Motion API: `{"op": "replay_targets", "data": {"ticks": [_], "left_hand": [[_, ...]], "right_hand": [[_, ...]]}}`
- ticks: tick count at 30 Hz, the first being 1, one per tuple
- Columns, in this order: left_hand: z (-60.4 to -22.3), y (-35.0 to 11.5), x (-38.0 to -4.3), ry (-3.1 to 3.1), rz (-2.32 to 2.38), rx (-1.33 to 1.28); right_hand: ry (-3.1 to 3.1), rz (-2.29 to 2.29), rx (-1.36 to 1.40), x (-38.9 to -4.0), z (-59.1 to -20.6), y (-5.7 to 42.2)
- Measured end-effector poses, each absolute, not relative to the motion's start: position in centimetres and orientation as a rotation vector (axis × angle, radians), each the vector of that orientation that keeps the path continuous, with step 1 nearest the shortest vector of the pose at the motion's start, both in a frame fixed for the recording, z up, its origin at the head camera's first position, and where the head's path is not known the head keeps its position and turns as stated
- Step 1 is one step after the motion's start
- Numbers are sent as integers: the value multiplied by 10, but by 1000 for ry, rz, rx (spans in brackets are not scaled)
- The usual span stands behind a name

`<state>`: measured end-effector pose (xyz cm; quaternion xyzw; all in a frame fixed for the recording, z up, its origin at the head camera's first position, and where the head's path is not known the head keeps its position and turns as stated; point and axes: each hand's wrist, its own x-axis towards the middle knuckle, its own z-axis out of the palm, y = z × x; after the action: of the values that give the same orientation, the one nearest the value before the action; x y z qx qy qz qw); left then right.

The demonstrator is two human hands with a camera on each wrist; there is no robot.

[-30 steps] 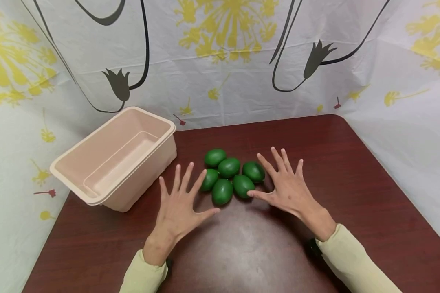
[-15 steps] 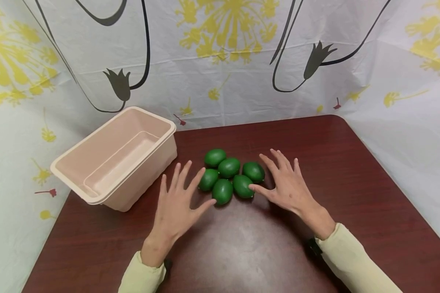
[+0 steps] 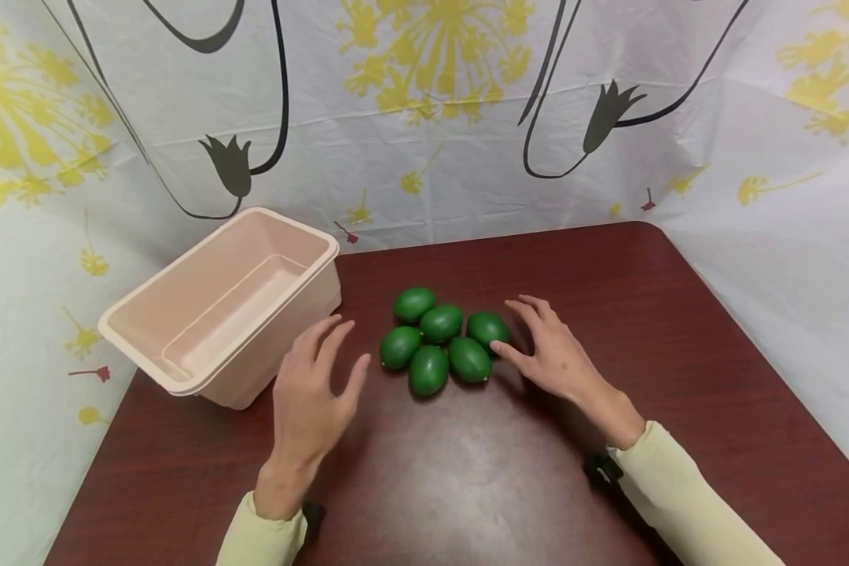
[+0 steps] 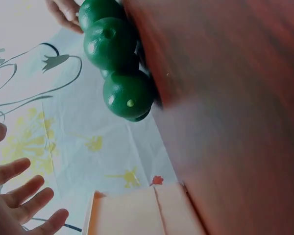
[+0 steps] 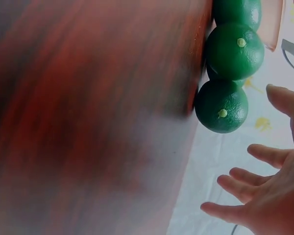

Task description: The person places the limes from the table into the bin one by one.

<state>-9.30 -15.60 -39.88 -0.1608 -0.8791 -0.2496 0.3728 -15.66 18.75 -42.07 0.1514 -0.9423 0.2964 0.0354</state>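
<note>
Several glossy green limes [image 3: 428, 370] lie in a tight cluster mid-table. Left of them is my left hand [image 3: 310, 405], its fingers loosely bent and holding nothing, between the cluster and a beige plastic tub [image 3: 283, 314]. My right hand [image 3: 560, 363] hovers at the cluster's right side, its thumb overlapping the edge of the rightmost lime [image 3: 488, 330] in the head view. The right wrist view shows spread fingers [image 5: 228, 213] apart from a lime [image 5: 221, 106] with a pale stem nub. Relaxed, separated fingers [image 4: 32, 208] appear in the left wrist view, away from the limes.
The tub stands at the back left of the dark red-brown wooden table [image 3: 453, 487], with nothing inside it. A white sheet [image 3: 460, 189] with yellow and grey flower prints hangs behind the table and along both sides.
My left hand has drawn away left from the limes toward the tub, its fingers less spread. My right hand's fingers have drawn closer together. The limes stay almost in place.
</note>
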Motion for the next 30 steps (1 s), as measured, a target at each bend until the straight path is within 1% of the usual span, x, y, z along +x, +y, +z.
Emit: {"op": "replay_targets", "data": {"ticks": [15,30], "left_hand": [[-378,-179,-90,-2046,-619,-299],[-367,-213,-82,-1973,-598,22]], "right_hand": [[-2894,1069,549,-165,-426,188],[-2913,1086,594,-170,-428,185]]}}
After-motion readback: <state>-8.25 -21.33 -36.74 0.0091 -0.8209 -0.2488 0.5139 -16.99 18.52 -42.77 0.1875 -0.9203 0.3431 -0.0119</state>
